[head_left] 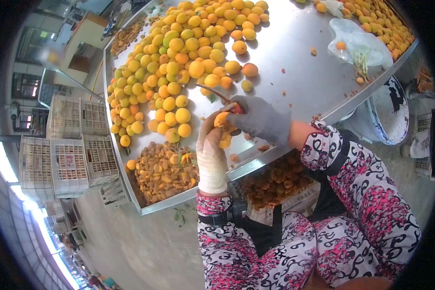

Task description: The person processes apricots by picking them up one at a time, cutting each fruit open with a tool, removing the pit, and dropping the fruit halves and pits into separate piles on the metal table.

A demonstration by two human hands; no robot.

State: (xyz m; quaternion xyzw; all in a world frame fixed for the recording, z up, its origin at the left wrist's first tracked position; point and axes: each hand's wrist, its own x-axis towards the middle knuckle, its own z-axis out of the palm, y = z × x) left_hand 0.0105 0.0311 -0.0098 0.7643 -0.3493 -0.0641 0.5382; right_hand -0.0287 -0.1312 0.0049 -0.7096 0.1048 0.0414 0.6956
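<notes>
My left hand [211,159], in a white glove with stained fingers, is closed around an apricot [222,120] above the near edge of the metal table. Against it, my right hand [266,118] in a grey glove grips a small knife [212,93], its thin curved blade pointing left and a red part showing at the fingers. Orange flesh shows between both hands; the fingers hide much of the fruit. Beyond them spreads a large heap of whole apricots [179,58]. Brown apricot pits [164,174] lie piled in the table's near left corner.
Below the table edge, a crate [304,195] holds apricot pieces. More apricots [382,29] and a clear plastic bag [357,43] are at the far right. A white bucket [384,113] stands right of the table; stacked plastic crates [65,159] stand left.
</notes>
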